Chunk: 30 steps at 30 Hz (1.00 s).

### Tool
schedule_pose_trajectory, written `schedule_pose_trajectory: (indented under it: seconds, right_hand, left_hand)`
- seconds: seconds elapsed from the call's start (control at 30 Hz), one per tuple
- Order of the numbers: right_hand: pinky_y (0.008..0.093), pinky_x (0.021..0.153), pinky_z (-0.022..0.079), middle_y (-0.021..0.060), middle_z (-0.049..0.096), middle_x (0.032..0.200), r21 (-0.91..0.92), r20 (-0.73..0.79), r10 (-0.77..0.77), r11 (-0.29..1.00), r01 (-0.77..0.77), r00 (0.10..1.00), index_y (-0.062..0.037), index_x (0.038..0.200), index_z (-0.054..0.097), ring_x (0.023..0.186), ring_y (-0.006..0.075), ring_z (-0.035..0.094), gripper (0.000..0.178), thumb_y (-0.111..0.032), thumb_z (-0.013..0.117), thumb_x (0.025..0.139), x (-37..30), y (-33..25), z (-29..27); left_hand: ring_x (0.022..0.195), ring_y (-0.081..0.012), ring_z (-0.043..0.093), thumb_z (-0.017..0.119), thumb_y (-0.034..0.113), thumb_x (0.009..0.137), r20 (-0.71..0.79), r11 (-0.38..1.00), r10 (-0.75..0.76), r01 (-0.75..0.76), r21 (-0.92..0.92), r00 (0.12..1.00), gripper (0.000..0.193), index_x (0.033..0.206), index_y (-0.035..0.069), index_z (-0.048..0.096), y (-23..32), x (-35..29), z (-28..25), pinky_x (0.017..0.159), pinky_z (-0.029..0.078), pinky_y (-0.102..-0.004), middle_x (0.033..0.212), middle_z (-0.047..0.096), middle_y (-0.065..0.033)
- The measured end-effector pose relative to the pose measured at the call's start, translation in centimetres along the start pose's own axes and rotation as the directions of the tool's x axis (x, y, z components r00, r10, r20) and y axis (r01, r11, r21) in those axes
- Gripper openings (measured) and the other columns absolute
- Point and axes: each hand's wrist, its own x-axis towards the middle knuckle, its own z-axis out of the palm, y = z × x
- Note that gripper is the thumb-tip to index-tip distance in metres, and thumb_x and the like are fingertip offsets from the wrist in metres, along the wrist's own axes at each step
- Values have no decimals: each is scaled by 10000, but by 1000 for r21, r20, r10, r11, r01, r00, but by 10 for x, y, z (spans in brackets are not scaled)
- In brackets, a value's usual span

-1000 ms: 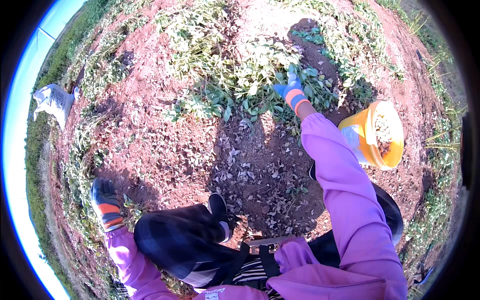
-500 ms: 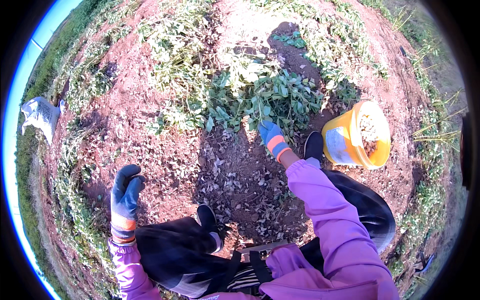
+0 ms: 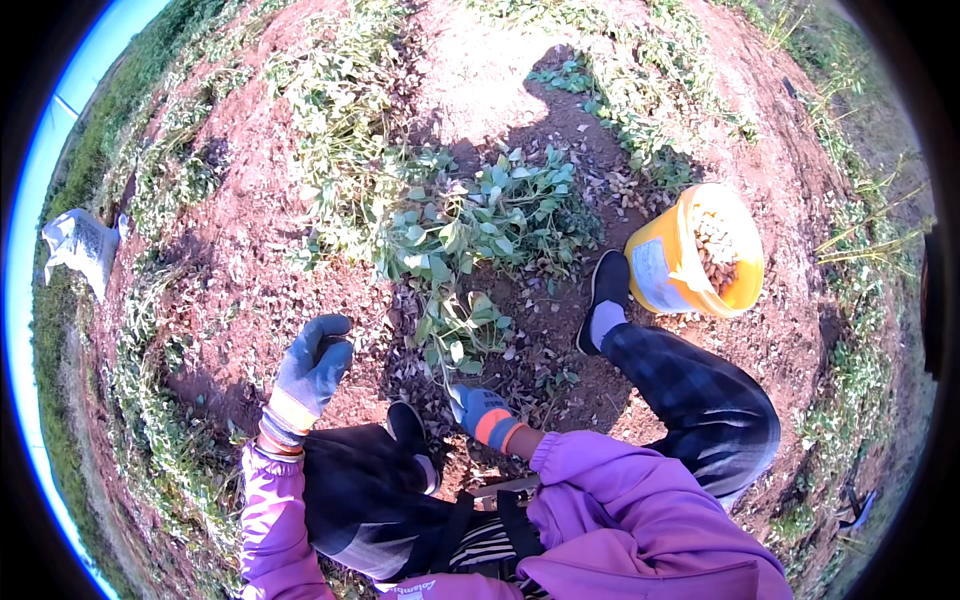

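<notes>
My right hand [image 3: 478, 414], in a blue and orange work glove, is closed around the lower stems of a leafy peanut plant [image 3: 462, 328]. The plant stretches away from me over the soil, its leaves close to a larger pile of green peanut plants [image 3: 500, 215]. My left hand [image 3: 314, 368], gloved alike, hovers above my left knee. Its fingers are loosely curled, with a gap to the thumb and nothing in between. Right of my right foot, a yellow bucket [image 3: 648, 262] holds many peanuts [image 3: 716, 250] in their shells and leans slightly.
Rows of pulled, wilting plants [image 3: 345, 130] run away from me over reddish soil. A white sack [image 3: 84, 246] stands at the far left. My shoes [image 3: 604, 300] rest on leaf-strewn ground, the right one close by the bucket. Tall grass [image 3: 880, 240] lines the right edge.
My right hand has drawn back toward my body, pulling a peanut plant away from the pile. My left hand has moved up and to the right, still empty.
</notes>
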Motion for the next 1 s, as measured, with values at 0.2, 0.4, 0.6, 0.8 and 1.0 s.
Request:
schedule_pose_trajectory:
  seconds: [0.2, 0.4, 0.6, 0.8, 1.0]
  right_hand:
    - [413, 880, 381, 145, 448, 1157, -352, 358, 208, 933, -75, 910, -74, 1121, 462, 1062, 343, 438, 552, -409, 618, 711, 5, -32, -32]
    - [425, 698, 444, 166, 531, 918, -230, -398, -223, 963, 138, 890, -46, 948, 531, 828, 358, 518, 292, -232, 590, 732, 98, -55, -83]
    - [383, 850, 412, 253, 438, 1209, 78, -248, 193, 981, -179, 949, 49, 1233, 358, 1048, 357, 491, 724, -407, 624, 738, 241, -22, -44]
    - [362, 736, 445, 188, 581, 967, -145, -7, 312, 940, -309, 950, 32, 1031, 533, 844, 292, 562, 461, -269, 660, 705, 273, 2, -6]
    - [329, 600, 434, 111, 587, 739, 669, 28, 186, 726, -156, 982, -46, 986, 572, 631, 213, 521, 265, -76, 581, 723, 211, 3, 18]
  left_hand:
    - [749, -61, 488, 552, 58, 816, 43, 994, 50, -53, 95, 998, 271, 1076, 8, 500, -9, 0, -7, 675, 422, -200, 829, 530, -6]
    - [769, -99, 507, 549, 35, 799, 106, 899, 200, -226, 375, 974, 259, 1052, 3, 509, 1, -4, -4, 688, 426, -227, 876, 539, -49]
    - [837, -269, 551, 552, 29, 765, 209, 878, 181, -253, 406, 961, 266, 1021, -27, 513, 18, -8, 5, 746, 441, -324, 937, 544, -155]
    - [865, -339, 543, 561, 44, 754, 197, 833, 287, -346, 432, 937, 282, 1024, -20, 511, 11, -3, -4, 752, 437, -369, 971, 545, -190]
    - [857, -273, 550, 548, 36, 767, 127, 790, 284, -307, 531, 950, 254, 1013, -21, 522, 4, -4, -12, 767, 434, -332, 959, 542, -160]
